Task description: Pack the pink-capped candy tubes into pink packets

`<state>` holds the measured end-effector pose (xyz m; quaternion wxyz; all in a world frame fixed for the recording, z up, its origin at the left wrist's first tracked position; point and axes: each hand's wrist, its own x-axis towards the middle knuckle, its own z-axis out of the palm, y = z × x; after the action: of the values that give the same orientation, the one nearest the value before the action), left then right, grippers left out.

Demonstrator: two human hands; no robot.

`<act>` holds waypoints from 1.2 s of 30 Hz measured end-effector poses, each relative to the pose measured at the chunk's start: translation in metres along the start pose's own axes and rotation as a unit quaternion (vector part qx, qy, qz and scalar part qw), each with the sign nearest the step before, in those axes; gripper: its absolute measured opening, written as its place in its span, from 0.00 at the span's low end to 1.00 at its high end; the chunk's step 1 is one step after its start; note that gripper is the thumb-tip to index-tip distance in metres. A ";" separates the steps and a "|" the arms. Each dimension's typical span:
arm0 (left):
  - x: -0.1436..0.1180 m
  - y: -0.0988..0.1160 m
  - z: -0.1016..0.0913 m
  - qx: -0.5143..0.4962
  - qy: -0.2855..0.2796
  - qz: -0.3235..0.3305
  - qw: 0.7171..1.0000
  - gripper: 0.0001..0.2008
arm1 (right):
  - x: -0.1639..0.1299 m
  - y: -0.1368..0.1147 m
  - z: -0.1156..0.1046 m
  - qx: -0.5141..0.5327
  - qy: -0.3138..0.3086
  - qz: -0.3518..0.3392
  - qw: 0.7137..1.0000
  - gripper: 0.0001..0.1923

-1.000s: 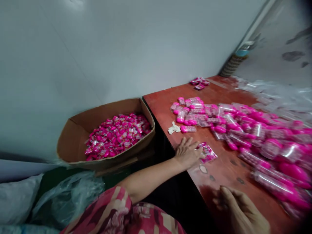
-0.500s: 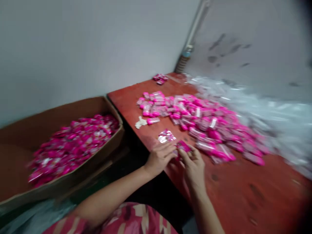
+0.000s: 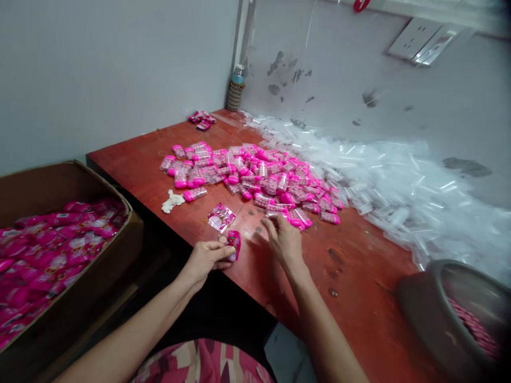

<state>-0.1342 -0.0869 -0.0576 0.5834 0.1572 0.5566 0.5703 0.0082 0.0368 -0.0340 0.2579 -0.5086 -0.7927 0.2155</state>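
My left hand [image 3: 207,258] pinches a small pink printed packet [image 3: 233,244] over the near edge of the red table. My right hand [image 3: 285,239] reaches to the front of a heap of clear containers with pink caps [image 3: 275,183], its thumb and fingers apart and nothing visible between them. Pink beads show inside several of these containers. On the tabletop just beyond my left hand lies a small stack of printed pink and clear wrappers [image 3: 222,217]. One capped container [image 3: 195,193] lies a little apart, beside a crumpled white scrap [image 3: 172,201].
At left stands a cardboard box [image 3: 130,210] full of pink wrapped packets [image 3: 59,239]. Clear empty tubes [image 3: 399,186] are piled along the back wall. A grey tub [image 3: 423,303] with pink beads sits at right. A bottle in a woven holder [image 3: 235,93] stands in the far corner.
My hands have separated: the right has left the pink packet and moved to the container heap, while the left keeps the packet. The view has swung right, bringing in the grey tub.
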 end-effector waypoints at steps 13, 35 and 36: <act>0.008 -0.001 -0.008 -0.239 0.037 -0.009 0.970 0.03 | -0.010 0.051 -0.012 -0.122 -0.105 -0.276 0.948 0.16; 0.008 -0.005 0.000 -0.271 0.041 0.005 0.962 0.05 | 0.030 0.039 0.015 -0.182 -0.132 -0.312 0.923 0.14; 0.007 -0.005 0.000 -0.274 0.040 0.002 0.961 0.05 | 0.031 0.040 0.016 -0.187 -0.127 -0.312 0.923 0.13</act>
<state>-0.1337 -0.0821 -0.0650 0.5799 -0.0306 0.4015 0.7082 0.0150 0.0796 -0.0650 0.1098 -0.2425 -0.9633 0.0349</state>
